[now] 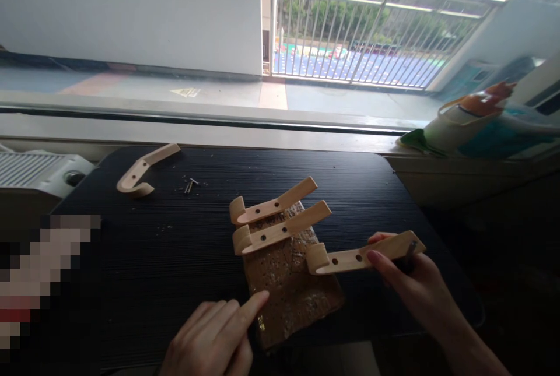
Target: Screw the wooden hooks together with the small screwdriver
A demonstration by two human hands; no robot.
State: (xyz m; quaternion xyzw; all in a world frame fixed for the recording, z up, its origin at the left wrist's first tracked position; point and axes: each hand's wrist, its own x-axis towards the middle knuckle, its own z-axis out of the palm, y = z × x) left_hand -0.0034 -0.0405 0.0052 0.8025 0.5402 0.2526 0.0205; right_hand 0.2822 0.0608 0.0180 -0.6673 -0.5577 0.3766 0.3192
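Left of the right hand [411,283], its grip closed on a hook [345,258], the left hand [210,338] grips nothing, one fingertip pinning the board [289,300]: board may skid, hook may pivot.

Two hooks [273,208] on board [289,294], third hook [350,259] right (overhanging its edge), fourth hook [140,175] back left by screws [189,185]

Count: four wooden hooks [280,230]; one brown board [291,297]; few small screws [190,185], exact number unclear.
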